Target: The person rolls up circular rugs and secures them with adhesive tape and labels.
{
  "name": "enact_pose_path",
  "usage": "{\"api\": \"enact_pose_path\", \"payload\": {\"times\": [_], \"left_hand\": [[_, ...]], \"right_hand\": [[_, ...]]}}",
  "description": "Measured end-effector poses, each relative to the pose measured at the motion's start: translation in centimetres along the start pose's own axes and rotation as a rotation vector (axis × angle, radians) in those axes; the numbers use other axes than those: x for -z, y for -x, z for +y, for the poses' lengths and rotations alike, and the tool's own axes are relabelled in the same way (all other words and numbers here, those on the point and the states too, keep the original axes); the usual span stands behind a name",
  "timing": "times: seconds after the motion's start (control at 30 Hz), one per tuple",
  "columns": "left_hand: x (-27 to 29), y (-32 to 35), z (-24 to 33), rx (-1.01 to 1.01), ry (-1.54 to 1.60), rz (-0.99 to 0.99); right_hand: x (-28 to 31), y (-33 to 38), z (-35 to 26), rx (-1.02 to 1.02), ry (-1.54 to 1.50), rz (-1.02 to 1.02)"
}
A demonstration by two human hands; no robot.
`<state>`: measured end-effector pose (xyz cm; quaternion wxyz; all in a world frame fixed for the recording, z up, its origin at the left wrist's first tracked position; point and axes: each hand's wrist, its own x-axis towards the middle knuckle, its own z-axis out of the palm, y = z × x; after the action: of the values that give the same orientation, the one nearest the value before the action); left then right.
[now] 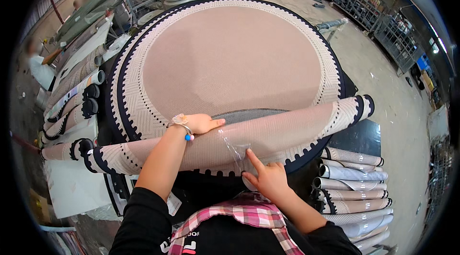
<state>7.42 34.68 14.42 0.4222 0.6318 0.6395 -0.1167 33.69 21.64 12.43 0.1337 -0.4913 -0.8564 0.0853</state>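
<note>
1. The left hand [203,123] lies flat and open on top of the rolled rug [230,142], which rests across the round rug [230,58] spread on the surface.
2. The right hand [267,178], holding nothing, presses a forefinger on clear tape [235,147] wrapped around the roll.
3. More rolled rugs [354,183] lie stacked at right.

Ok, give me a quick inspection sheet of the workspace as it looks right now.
Surface: round beige rug with dark scalloped border lies flat on the table.
Job's things: rolled rug lies across the near edge; clear tape strip on it.
Clutter: rolled rugs stacked left and right.
Hands: left hand flat on the roll; right hand fingertip on the tape.
Cables: nothing seen.
Surroundings: concrete floor, wire cages, a person far left.
</note>
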Motion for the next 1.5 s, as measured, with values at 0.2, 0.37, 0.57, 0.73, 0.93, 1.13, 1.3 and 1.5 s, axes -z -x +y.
{"api": "enact_pose_path", "payload": {"times": [0.2,0.37,0.57,0.73,0.93,1.13,1.3,1.5], "left_hand": [[-2.9,2.2,3.1,-0.02,-0.397,0.926],[-6.1,0.7,1.8,-0.213,-0.473,1.441],[-1.8,-2.5,0.4,-0.217,-0.279,1.253],[-3.0,-5.9,1.3,-0.171,-0.452,1.615],[4.6,-8.7,1.2,-0.276,-0.306,1.382],[7.1,-12.0,0.9,-0.287,-0.309,1.554],[14.1,-14.2,0.1,-0.195,-0.214,1.173],[13.0,-12.5,-0.4,-0.34,-0.269,1.164]], "right_hand": [[1.3,-9.0,-0.3,-0.206,-0.027,0.004],[0.0,-12.6,0.6,-0.09,-0.179,0.302],[-2.6,-12.4,0.1,-0.26,-0.097,-0.102],[-0.7,-19.8,1.5,-0.206,-0.125,0.002],[-4.0,-21.3,3.1,-0.181,-0.103,0.031],[-6.7,-26.6,3.8,-0.127,-0.284,0.524],[-10.5,-29.7,4.8,-0.629,-1.687,-0.169],[-11.3,-30.0,4.9,-0.566,-1.941,-0.278]]}}
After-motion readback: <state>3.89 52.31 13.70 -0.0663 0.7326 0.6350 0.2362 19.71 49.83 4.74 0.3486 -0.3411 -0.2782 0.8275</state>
